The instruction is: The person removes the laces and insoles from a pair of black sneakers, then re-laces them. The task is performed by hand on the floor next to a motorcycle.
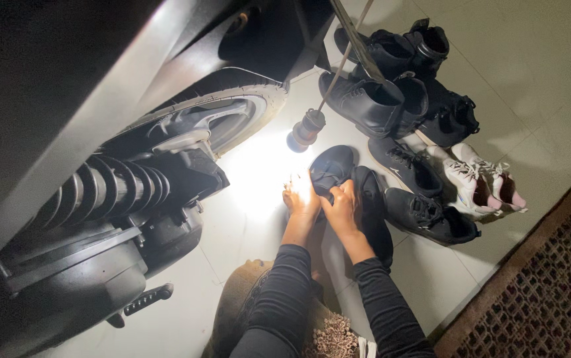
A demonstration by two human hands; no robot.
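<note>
both hands meet on a dark shoe [330, 169] lying on the pale tiled floor [550, 73]. left hand [301, 199] is curled onto the near left edge of the shoe, fingers lit hard by the lamp so the exact hold is washed out — looks closed on the edge. right hand [342, 207] is clamped on the near right side, fingers folded over the rim, touching the left hand's knuckles. so the shoe sits just beyond both grips, away from the body, its long axis running from the hands up and slightly right toward the hanging lamp [305, 130]. neither hand is clearly nearer; they share the near end. a second dark shoe [373, 212] lies just right of the right wrist, roughly parallel, touching or nearly touching the first. black sleeves [279, 292] run back to the knees. outward — a row of black boots [378, 99], black sneakers [424, 212] and a white pair [477, 179] to the right, a patterned mat [550, 292] at the lower right corner, a scooter rear wheel [226, 113] and coil spring [110, 189] to the left, well apart from the hands.
</note>
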